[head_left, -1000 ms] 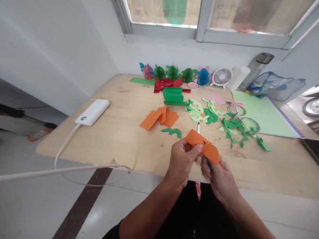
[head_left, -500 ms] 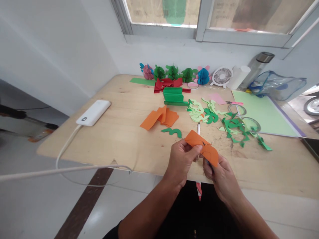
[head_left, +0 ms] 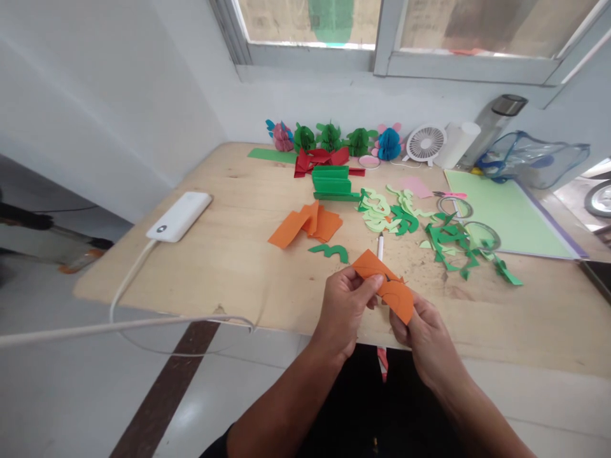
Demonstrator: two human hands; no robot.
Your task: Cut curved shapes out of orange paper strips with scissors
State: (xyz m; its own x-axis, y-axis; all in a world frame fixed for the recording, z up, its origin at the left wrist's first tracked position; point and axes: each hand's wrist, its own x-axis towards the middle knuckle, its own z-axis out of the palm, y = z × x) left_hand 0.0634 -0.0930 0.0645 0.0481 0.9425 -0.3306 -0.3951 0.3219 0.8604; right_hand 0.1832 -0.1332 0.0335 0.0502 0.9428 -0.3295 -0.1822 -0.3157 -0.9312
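Note:
Between my hands is an orange paper piece (head_left: 394,294) with drawn curved lines and a cut running into it. My left hand (head_left: 346,305) pinches its left part, thumb on top and fingers beneath. Under the right part, my right hand (head_left: 422,324) is closed round scissors, mostly hidden by the paper; a dark blade tip (head_left: 387,278) shows at the cut. A white pen (head_left: 380,247) lies just beyond the paper. Left of it lies a wavy green paper cutout (head_left: 329,252). Folded orange paper (head_left: 305,224) rests farther back.
Light green cutouts (head_left: 377,213) and dark green scraps (head_left: 451,238) lie to the right, near tape rolls (head_left: 482,236). Folded green paper (head_left: 331,183) and red paper (head_left: 322,160) stand behind. A fan (head_left: 426,145) is by the wall; a white power bank (head_left: 179,216) sits left.
The right half of the orange paper, bulging up before, now lies flatter and slightly lower. The scissors' dark handle has gone out of sight behind the paper. Both hands stay nearly in place.

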